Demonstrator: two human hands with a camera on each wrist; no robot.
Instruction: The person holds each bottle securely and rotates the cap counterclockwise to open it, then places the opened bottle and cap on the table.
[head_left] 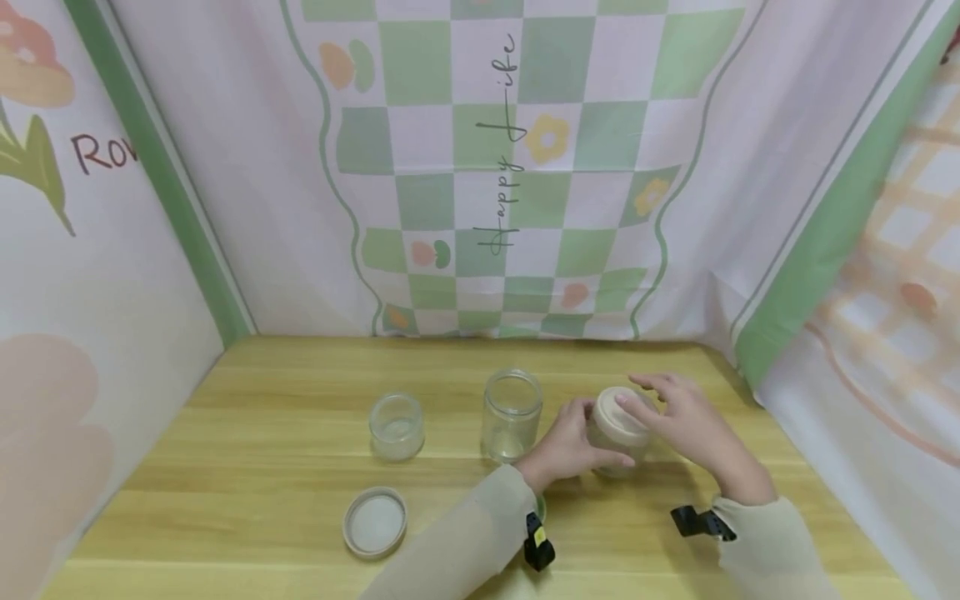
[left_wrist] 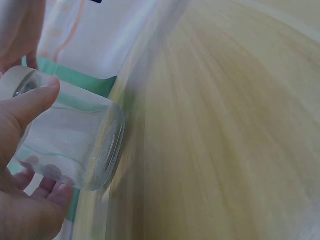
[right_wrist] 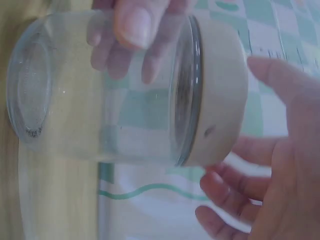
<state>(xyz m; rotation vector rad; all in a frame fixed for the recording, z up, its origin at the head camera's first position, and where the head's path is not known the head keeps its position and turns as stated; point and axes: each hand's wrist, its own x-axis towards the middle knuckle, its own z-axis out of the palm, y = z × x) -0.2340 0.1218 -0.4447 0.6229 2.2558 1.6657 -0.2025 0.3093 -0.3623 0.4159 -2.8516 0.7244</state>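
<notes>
A clear glass jar (left_wrist: 70, 130) with a cream lid (head_left: 618, 414) stands toward the right of the table. My left hand (head_left: 566, 446) grips the jar's body, thumb on one side and fingers round the other. At the lid is my right hand (head_left: 686, 417), its fingers spread and loosely bent. In the right wrist view its thumb (right_wrist: 272, 72) meets the top edge of the lid, and its other fingers (right_wrist: 235, 192) lie by the lid's rim without a clear grip. Whether the jar's base touches the table cannot be told.
A tall uncovered glass jar (head_left: 512, 417) stands left of my left hand, and a short glass jar (head_left: 397, 427) farther left. A round lid (head_left: 375, 523) lies nearer the front. A green-rimmed thing (head_left: 542, 507) is mostly hidden by my left sleeve. Printed curtains enclose the wooden table (head_left: 247, 467).
</notes>
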